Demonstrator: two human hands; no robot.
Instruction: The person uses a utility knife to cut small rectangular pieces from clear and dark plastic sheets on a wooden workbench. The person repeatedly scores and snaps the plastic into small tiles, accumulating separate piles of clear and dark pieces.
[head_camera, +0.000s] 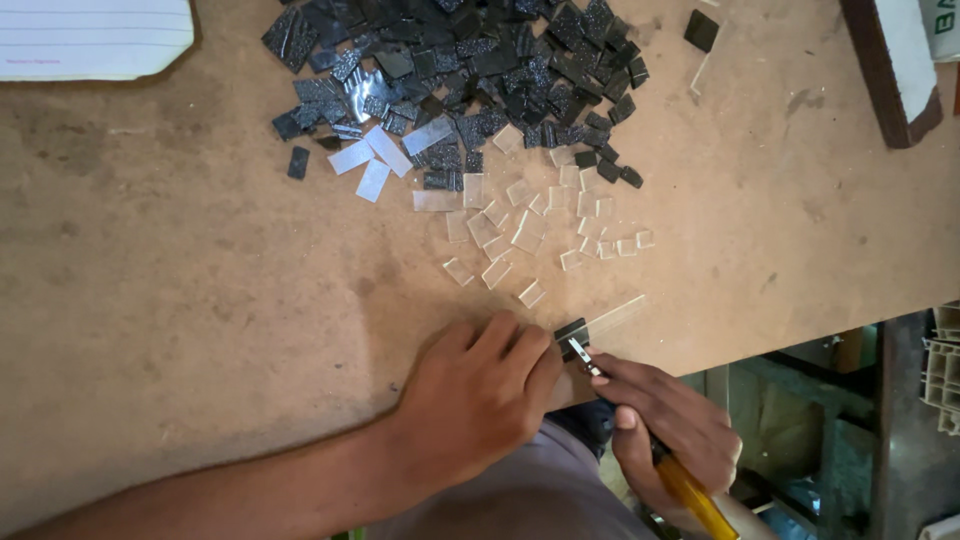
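Your left hand (480, 395) presses flat, fingers together, on a small dark piece (571, 333) at the lower centre of the frame, pinning it and the clear strip (618, 315) so neither slips. Your right hand (665, 425) grips a yellow-handled knife (690, 495), blade tip at that piece. Cut clear squares (520, 230) and the black tile heap (470, 70) lie above on the brown table (180, 300), out of the way.

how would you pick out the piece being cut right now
Start at the near edge of the brown table, where both hands meet. Just past the left hand lies a small dark tile, touched by the knife tip, alone, apart from the clear squares.
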